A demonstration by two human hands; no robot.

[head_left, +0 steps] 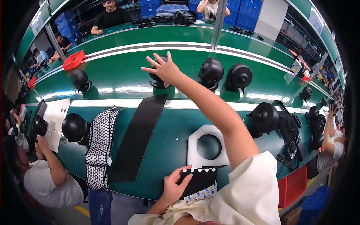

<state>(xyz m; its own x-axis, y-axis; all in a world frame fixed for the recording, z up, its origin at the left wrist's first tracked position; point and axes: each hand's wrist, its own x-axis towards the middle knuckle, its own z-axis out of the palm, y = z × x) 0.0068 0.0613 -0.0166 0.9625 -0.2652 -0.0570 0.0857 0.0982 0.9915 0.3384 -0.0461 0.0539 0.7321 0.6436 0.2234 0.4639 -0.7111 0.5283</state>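
Note:
My left hand (174, 186) grips the left edge of a black sheet (198, 180) low in front of me, its thumb lying on top. White round dots run along the sheet's upper edge. A white strip with blue print (201, 193) lies across its lower part. Far forward, my right hand (164, 69) stretches out with fingers spread in front of a round black device (157, 83) on the green line. That hand partly hides the device, and I cannot tell whether they touch. Just beyond the sheet lies an octagonal white foam piece (192, 150) with a round hole.
A long black panel (137, 138) and white-dotted black strips (100, 135) lie left on the table (168, 127). More round black devices (240, 77) stand on the line; another (264, 118) is at right. A red tray (74, 60) sits far left. Co-workers (52, 180) sit either side.

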